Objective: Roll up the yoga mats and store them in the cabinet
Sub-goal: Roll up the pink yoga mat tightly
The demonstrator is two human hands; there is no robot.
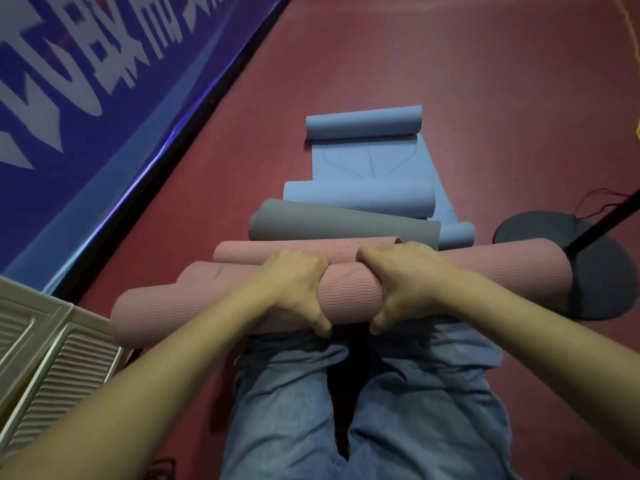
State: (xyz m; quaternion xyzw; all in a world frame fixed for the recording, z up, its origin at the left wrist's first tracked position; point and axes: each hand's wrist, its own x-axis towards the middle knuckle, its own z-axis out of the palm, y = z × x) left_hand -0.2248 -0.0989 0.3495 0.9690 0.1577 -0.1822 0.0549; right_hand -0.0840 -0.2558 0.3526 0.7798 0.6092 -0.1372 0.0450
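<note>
Both hands grip the rolled pink mat (343,292) lying crosswise above the person's knees: the left hand (294,289) and right hand (405,282) sit side by side, fingers (311,263) curled over its far side and thumbs hooked underneath. Its ribbed surface is wound tight. Beyond it on the red floor (450,81) lie another pink roll (277,252), a grey roll (343,226) and partly rolled blue mats (363,161).

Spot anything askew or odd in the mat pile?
Yes. The far blue mat lies only partly rolled, a flat stretch showing between its rolls. The grey roll sits skewed across the stack. Both hands, left and right, grip the pink roll.
</note>
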